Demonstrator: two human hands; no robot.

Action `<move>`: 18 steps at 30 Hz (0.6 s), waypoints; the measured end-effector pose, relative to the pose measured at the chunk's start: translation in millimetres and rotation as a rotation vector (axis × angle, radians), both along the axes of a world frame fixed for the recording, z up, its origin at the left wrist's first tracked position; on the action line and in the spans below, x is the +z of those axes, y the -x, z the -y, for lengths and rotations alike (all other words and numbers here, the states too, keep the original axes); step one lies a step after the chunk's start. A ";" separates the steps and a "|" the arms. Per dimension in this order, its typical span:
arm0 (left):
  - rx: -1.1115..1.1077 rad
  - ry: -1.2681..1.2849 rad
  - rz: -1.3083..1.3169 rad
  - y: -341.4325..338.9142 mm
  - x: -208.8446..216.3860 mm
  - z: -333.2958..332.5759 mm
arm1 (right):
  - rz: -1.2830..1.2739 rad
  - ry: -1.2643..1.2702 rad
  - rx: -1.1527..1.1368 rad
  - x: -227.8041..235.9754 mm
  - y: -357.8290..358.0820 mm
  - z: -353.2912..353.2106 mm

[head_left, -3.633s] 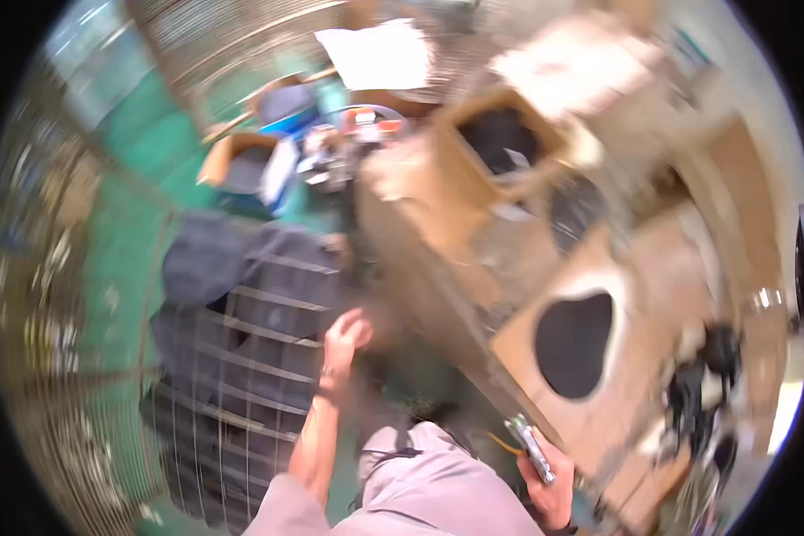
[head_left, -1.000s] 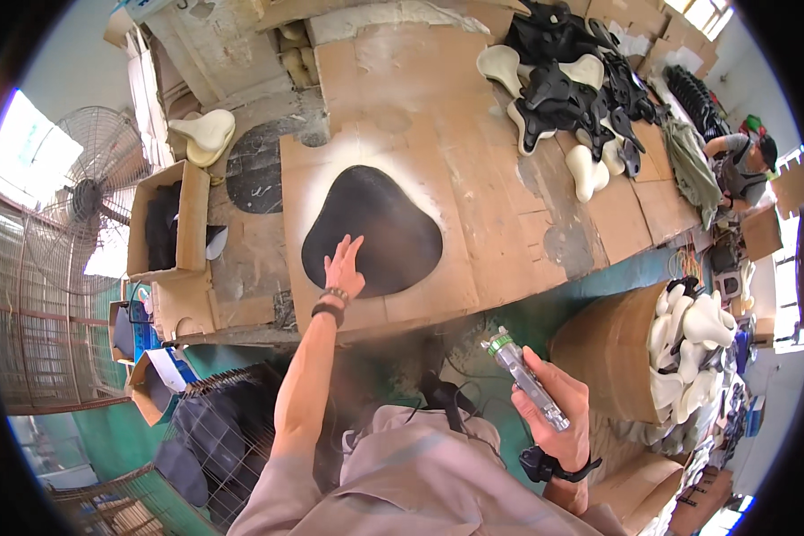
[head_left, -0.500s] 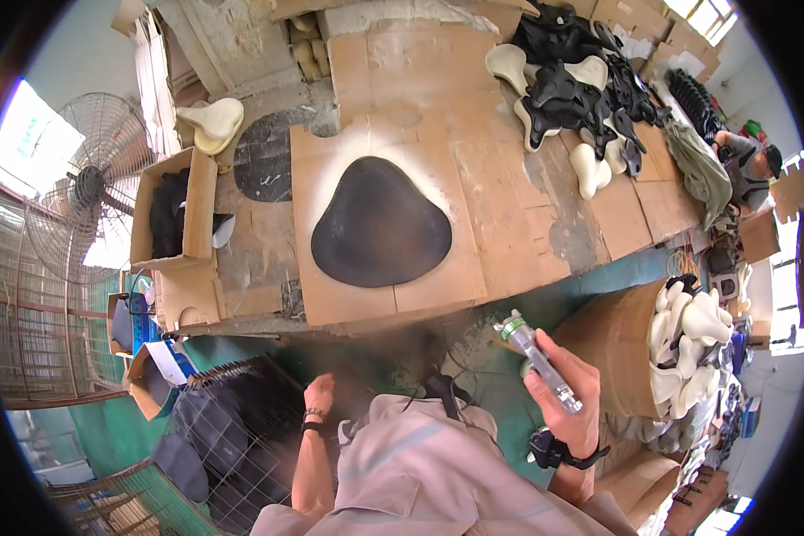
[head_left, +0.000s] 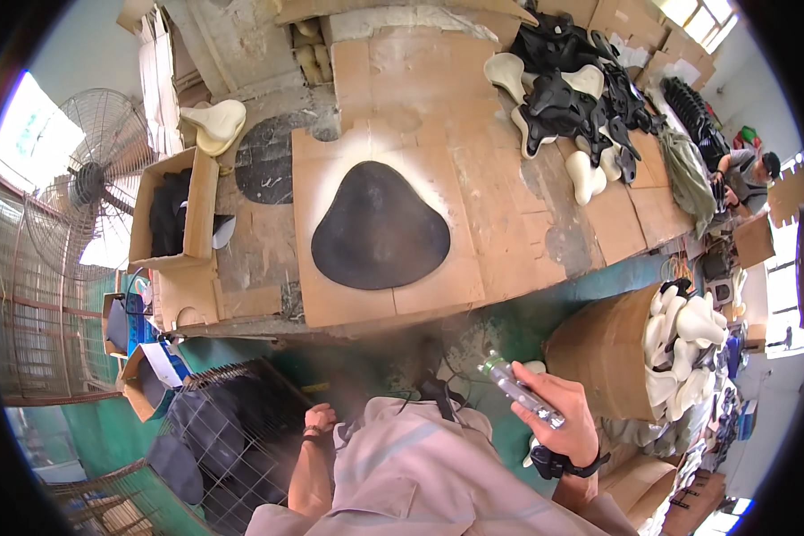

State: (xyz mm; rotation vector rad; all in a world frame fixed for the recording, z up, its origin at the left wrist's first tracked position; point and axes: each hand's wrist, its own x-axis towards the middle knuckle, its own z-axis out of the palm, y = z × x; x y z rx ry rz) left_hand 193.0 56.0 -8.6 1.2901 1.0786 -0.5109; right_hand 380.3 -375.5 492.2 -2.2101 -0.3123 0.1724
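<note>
My right hand (head_left: 558,413) is wrapped round a silver, tube-shaped spray gun (head_left: 520,389) with a green ring near its front end. I hold it in front of my body, past the near edge of the table. My left hand (head_left: 320,418) hangs low by my waist, fingers curled in, with nothing visible in it. A black, rounded-triangular saddle cover (head_left: 381,228) lies flat on a cardboard sheet (head_left: 330,306) on the table. Whitish overspray surrounds its upper edges. Neither hand touches the cover.
An open carton of black pieces (head_left: 207,210) stands at the table's left, near pale saddle shapes (head_left: 214,121). Black and cream saddle parts (head_left: 563,98) heap at the back right. A big drum of pale saddles (head_left: 598,353), a fan (head_left: 89,183) and a wire rack (head_left: 241,438) surround me.
My right hand has lowered slightly and moved a little left, tilting the spray gun further leftward. My left hand has dropped slightly. The saddle cover stays in place.
</note>
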 end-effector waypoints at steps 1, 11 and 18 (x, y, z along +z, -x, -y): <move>0.094 0.032 -0.043 -7.8 -0.7 -0.2 | -0.023 0.010 0.033 -0.8 2.2 0.7; -0.073 -0.043 -0.017 -54.9 23.9 10.9 | 0.029 -0.023 -0.123 0.3 8.1 5.1; -0.015 0.253 -0.094 -7.1 -56.1 -27.1 | 0.039 -0.028 -0.140 10.2 10.1 9.7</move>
